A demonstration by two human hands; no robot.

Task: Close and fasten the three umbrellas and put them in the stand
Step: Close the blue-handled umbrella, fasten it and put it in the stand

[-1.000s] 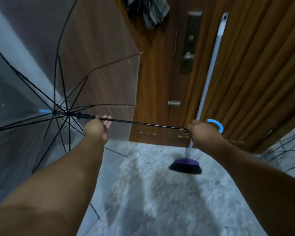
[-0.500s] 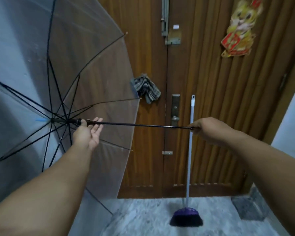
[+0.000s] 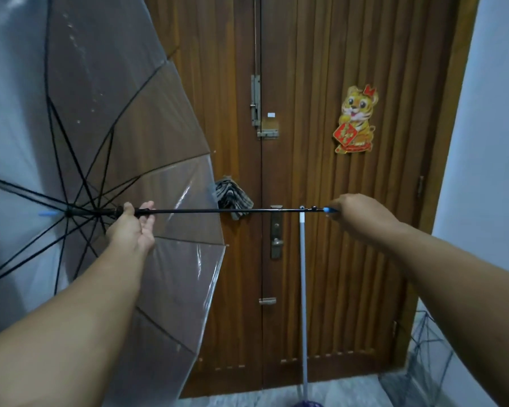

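1. Two bare forearms reach forward from the bottom corners, one to each end of a clear umbrella (image 3: 106,160) held sideways at chest height.
2. The left hand (image 3: 134,227) sits under the black shaft (image 3: 218,210) just beside the runner; its thumb and fingers lie loosely about the shaft, palm turned up, partly open rather than clenched.
3. The right hand (image 3: 360,212) is curled tight round the blue handle (image 3: 327,210) (only a sliver of blue shows past the knuckles).
4. The canopy is fully spread to the left, its black ribs fanning out from the hub, and a blue tip (image 3: 48,213) pokes through the far side.
5. Behind the shaft a broom (image 3: 303,289) leans upright against the wooden door (image 3: 321,54), its purple head at the floor.
6. At the lower right, thin dark ribs of a second umbrella (image 3: 426,342) show near the wall.
7. On the door hang a checked cloth (image 3: 232,196) by the lock plate (image 3: 276,230), and a tiger sticker (image 3: 356,120) higher up.
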